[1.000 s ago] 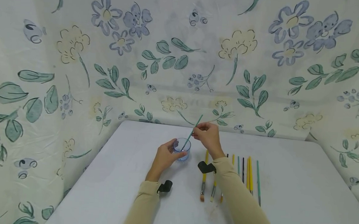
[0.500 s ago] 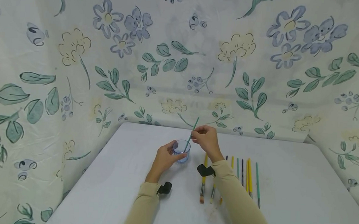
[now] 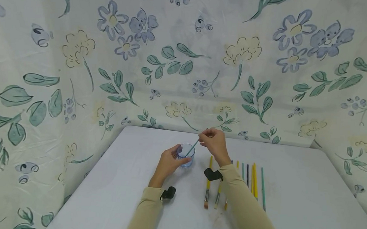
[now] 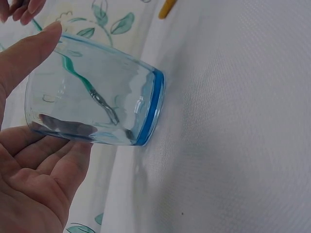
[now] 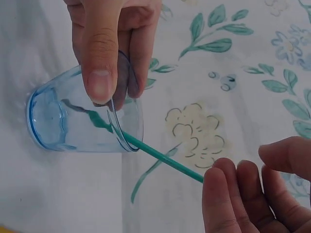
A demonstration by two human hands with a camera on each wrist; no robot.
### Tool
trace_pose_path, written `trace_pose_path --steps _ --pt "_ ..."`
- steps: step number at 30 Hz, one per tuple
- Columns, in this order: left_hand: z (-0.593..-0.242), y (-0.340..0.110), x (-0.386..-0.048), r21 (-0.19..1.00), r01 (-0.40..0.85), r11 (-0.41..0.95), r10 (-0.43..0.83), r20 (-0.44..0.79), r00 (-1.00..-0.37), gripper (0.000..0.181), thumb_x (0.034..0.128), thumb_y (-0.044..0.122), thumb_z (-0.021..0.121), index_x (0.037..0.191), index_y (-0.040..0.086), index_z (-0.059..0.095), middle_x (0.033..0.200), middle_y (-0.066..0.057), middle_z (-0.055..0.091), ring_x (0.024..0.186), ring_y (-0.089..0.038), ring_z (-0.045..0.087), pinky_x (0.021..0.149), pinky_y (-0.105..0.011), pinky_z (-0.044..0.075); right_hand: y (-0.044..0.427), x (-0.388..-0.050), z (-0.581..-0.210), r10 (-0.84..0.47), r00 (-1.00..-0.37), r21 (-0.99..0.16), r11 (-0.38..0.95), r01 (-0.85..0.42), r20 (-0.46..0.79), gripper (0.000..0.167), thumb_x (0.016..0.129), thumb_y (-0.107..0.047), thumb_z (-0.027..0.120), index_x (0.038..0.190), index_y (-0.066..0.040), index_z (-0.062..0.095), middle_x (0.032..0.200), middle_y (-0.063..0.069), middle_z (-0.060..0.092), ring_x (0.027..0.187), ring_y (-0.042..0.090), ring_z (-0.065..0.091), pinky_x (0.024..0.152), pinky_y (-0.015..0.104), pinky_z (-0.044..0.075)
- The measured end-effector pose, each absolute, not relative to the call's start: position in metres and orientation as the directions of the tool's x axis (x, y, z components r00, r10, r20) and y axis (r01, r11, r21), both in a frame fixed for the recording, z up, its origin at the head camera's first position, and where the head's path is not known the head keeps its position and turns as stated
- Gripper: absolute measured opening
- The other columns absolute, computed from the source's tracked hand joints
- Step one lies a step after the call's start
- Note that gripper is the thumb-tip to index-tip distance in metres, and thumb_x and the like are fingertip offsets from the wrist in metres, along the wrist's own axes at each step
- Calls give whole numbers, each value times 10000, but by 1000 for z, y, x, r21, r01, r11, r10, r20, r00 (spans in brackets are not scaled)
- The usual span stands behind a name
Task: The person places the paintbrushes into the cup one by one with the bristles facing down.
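Far on the table (image 3: 107,169) | round, see-through blue cup (image 4: 116,82) | thin green brush (image 5: 146,147) leans inside | left hand (image 3: 169,162) grips cup | right hand (image 3: 215,142) beside brush, hold unclear

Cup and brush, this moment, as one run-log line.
left hand: grips cup | right hand: holds green brush | brush: head inside cup | other brushes: on table

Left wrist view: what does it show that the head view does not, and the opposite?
Only the left wrist view clearly shows the silver ferrule and dark tip of the held green brush, low inside the cup.

Only the head view shows both sleeves and the row of brushes; the left wrist view catches just one yellow end.

Both show the left hand holding the cup and the right hand at the brush handle.
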State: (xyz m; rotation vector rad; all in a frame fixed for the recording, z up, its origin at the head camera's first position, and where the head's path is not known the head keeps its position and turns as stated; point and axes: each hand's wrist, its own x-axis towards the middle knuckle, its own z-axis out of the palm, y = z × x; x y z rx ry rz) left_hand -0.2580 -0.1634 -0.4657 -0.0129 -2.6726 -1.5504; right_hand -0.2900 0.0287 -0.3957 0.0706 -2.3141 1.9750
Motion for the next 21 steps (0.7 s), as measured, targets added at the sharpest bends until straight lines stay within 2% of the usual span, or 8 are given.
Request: trace_pose_path --steps 9,21 --pt "-465 -165 -256 870 66 488 -14 83 -996 861 845 334 864 1531 0 465 1539 -204 538 1449 -370 513 1203 -468 452 52 -286 -387 51 -988 -977 167 -132 142 173 936 -159 717 1032 -15 712 984 111 736 805 130 728 774 290 681" --pt "-468 -164 -257 888 67 456 -2 77 -997 880 829 325 877 1531 -3 461 1560 -210 511 1455 -373 503 1212 -455 449 122 -263 -377 151 -975 -963 238 -124 163 248 975 -207 706 1091 11 691 939 16 761 757 36 713 731 178 640"
